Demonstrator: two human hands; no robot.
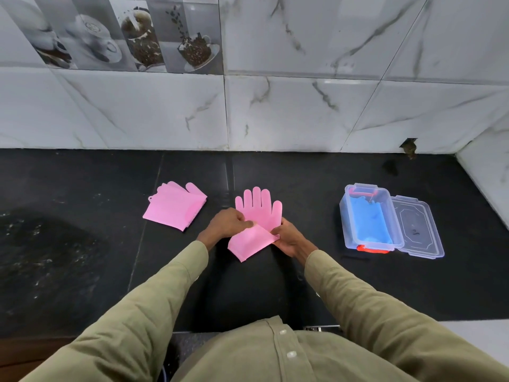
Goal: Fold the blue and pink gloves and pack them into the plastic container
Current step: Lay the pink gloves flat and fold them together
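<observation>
Blue rubber gloves (367, 220) already lie in the clear plastic container (347, 232). 1 folded pink silicone glove (173, 209) waits on the black counter (82, 244) — the left hand (228, 223) and right hand (289, 239) pinch the second pink glove (256, 227) mid-fold, so both pinks remain unpacked.

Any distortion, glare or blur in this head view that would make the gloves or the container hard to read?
Head view: wide-angle bending curves the wall tile lines; soft glare patches on the black counter at left; the lower pink glove, both hands and the plastic container stay sharp; the clear lid reads faintly against the dark surface.
</observation>
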